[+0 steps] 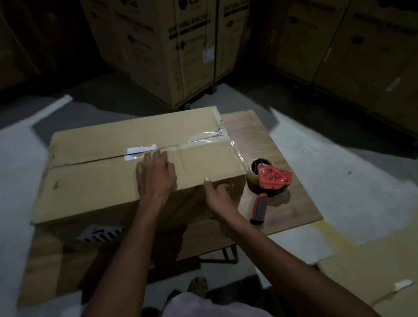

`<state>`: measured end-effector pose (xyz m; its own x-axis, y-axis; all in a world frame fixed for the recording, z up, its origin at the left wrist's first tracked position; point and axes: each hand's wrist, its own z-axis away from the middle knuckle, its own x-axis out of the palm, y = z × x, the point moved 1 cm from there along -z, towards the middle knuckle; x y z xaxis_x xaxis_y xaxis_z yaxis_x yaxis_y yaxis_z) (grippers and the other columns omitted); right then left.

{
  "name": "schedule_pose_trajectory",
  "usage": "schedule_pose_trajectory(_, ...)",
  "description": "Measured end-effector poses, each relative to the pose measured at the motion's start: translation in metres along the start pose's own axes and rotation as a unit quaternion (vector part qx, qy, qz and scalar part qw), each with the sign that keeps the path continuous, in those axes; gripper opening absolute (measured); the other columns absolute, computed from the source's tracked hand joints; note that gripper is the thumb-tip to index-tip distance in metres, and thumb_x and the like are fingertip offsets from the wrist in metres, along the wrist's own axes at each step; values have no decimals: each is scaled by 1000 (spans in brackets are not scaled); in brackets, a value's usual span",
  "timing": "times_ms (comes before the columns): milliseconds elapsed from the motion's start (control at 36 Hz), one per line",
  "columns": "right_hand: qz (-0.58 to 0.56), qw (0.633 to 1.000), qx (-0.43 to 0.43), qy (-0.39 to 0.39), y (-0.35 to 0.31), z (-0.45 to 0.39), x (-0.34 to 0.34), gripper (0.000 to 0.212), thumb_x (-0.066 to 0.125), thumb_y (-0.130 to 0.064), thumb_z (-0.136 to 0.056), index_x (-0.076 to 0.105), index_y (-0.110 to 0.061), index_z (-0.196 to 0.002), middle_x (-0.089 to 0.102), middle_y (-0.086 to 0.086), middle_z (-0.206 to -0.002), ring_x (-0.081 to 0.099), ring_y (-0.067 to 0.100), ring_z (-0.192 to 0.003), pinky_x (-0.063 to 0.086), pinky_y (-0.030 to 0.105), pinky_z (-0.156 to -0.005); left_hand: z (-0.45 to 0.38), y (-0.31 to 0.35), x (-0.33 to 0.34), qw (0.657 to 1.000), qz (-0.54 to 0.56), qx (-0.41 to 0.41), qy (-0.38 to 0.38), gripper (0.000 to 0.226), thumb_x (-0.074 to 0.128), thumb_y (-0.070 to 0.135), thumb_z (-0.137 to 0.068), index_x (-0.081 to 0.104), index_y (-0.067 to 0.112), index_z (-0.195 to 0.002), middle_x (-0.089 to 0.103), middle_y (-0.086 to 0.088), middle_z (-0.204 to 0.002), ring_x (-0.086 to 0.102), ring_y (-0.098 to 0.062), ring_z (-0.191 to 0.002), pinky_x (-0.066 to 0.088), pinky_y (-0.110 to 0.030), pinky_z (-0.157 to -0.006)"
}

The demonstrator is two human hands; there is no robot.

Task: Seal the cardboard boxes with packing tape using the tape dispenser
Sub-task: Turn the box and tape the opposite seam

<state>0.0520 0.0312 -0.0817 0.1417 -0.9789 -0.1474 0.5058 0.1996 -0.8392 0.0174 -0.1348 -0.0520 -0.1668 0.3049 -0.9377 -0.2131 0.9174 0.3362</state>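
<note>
The box (135,179) sits on the table (285,209), filling its left and middle and overhanging the left edge. Clear tape (200,143) runs along the centre seam only from the right end to about the middle; the left stretch of the seam looks bare, though the dim light makes this hard to be sure of. The dispenser (270,184) lies on its side near the table's right edge, just beside the box's right end, handle pointing to the near edge, with nobody holding it.

The left hand (155,175) lies flat on the box top just short of the seam, fingers loosely together and pressing down, clamped on nothing. The right hand (220,197) cups the near right top edge of the box, thumb on top and fingers spread down the front face, gripping the box lightly.

The step in hand seems to be smoothing the laid tape or turning the box for the next strip. To do it well, rub firmly along the seam so the tape beds without creases, keep the flaps butted together, and square the box on the table before reaching for the dispenser, so the next strip overlaps the first and wraps over the left end.
</note>
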Motion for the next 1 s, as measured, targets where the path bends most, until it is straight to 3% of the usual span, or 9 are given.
schedule_pose_trajectory(83,-18,999,7,-26,-5,4,18,97,36,-62,-107,-21,-6,-162,-1,17,-175,18,37,-159,32,55,-124,15,-35,-14,999,-20,-32,15,36,46,24,-102,58,6,-132,55,-14,-140,44,-34,-133,36,-48,-107)
schedule_pose_trajectory(167,6,1000,14,-22,-11,2,31,103,35,-68,-104,-20,-2,-161,2,22,-173,23,40,-156,31,54,-124,25,-67,-27,998,-18,-58,27,38,44,25,-104,57,5,-134,55,-15,-141,44,-35,-132,36,-50,-108)
schedule_pose_trajectory(250,12,1000,-2,-20,-17,-4,40,112,39,-71,-102,-25,3,-157,-10,25,-172,9,39,-160,21,49,-127,26,-91,-36,995,-27,-90,25,44,45,31,-104,54,7,-140,51,-15,-148,40,-36,-138,32,-52,-112)
schedule_pose_trajectory(389,22,997,-53,-44,-22,-24,46,109,60,-60,-99,3,11,-160,18,28,-169,28,41,-153,30,47,-124,24,-113,-41,997,-37,-72,-1,53,42,42,-106,46,14,-150,41,-12,-158,29,-37,-148,25,-53,-118)
schedule_pose_trajectory(528,24,996,-85,1,-45,-51,45,130,73,-49,-95,-28,7,-154,16,27,-169,22,35,-156,24,30,-116,16,-131,-49,996,-55,-46,-44,58,36,50,-106,38,19,-155,30,-5,-165,21,-30,-153,19,-52,-122)
schedule_pose_trajectory(694,9,994,-107,2,-82,-92,42,123,82,-34,-91,-12,2,-162,30,18,-163,37,31,-147,38,40,-119,4,-176,-65,995,-66,-14,-69,61,33,59,-103,38,28,-155,30,1,-165,18,-29,-154,11,-55,-123)
schedule_pose_trajectory(806,4,993,-114,6,-100,-112,42,114,78,-30,-94,-7,-1,-164,37,18,-159,43,36,-145,44,51,-116,3,-190,-71,994,-94,12,-51,82,14,72,-90,45,26,-151,39,-1,-160,24,-32,-152,11,-57,-123)
schedule_pose_trajectory(944,23,989,-134,64,-102,-107,62,90,62,-39,-104,8,2,-164,42,17,-160,41,34,-147,32,34,-118,9,-184,-59,999,-10,-26,-17,84,15,71,-88,43,25,-153,33,-1,-164,16,-27,-155,5,-51,-124)
schedule_pose_trajectory(1000,8,991,-120,61,-95,-101,76,86,60,-41,-105,15,6,-162,43,19,-159,42,35,-147,33,38,-120,11,-178,-54,999,4,-37,1,81,19,69,-90,46,26,-152,36,0,-163,17,-26,-155,5,-50,-124)
